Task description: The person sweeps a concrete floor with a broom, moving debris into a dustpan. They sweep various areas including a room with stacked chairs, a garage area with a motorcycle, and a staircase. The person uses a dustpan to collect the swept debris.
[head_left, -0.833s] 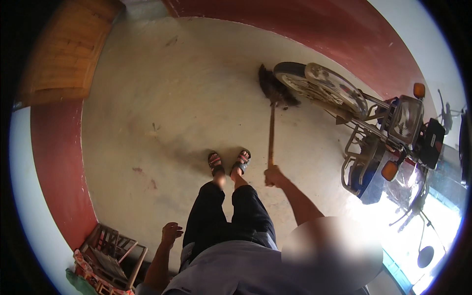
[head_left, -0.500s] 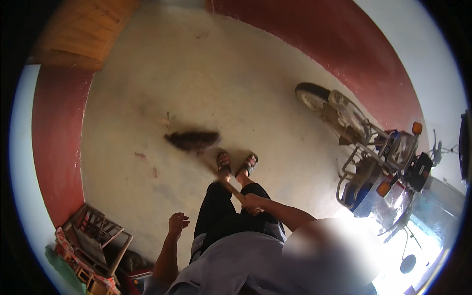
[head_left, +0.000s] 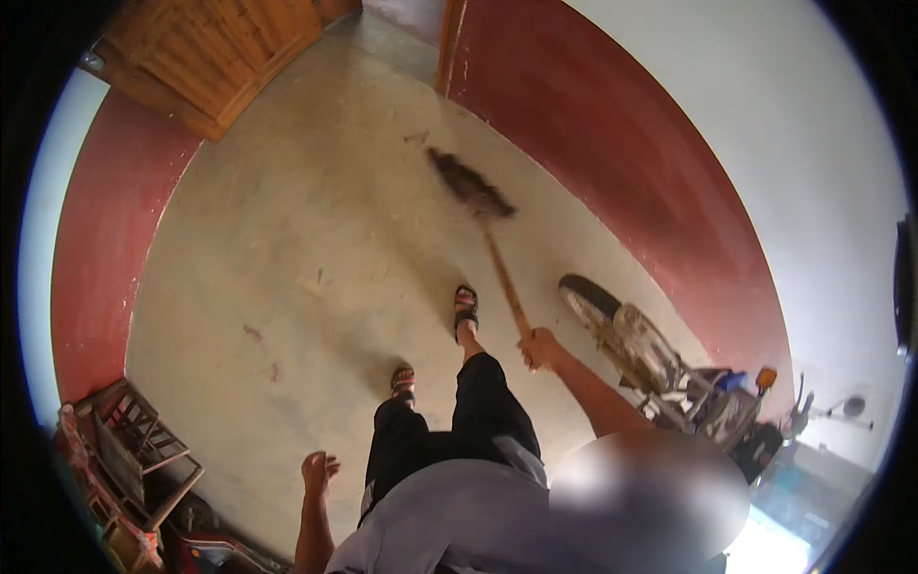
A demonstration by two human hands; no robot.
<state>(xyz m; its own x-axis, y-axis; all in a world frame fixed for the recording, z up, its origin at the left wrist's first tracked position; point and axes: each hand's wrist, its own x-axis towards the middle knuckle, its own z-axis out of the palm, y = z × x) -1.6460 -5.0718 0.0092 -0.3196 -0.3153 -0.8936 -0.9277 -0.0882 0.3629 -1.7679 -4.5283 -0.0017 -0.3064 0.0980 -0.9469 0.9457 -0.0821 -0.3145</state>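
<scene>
Left of one motorcycle (head_left: 652,354), one broom (head_left: 504,273) runs outward from the right hand (head_left: 541,351), fingers clamped round its handle; its blurred head lies past them, beyond the motorcycle's wheel. Farther left, open floor (head_left: 287,316), edged by red wall (head_left: 115,249), separates two sandals (head_left: 466,311) from one wooden chair (head_left: 134,445). Left hand (head_left: 319,470), well left of the motorcycle: fingers loosely curled.

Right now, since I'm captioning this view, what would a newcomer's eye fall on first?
The broom, just above the picture's centre and gripped in the right hand, stands out most. Next come the motorcycle at right, beside the red wall, and the wooden door at upper left.
</scene>
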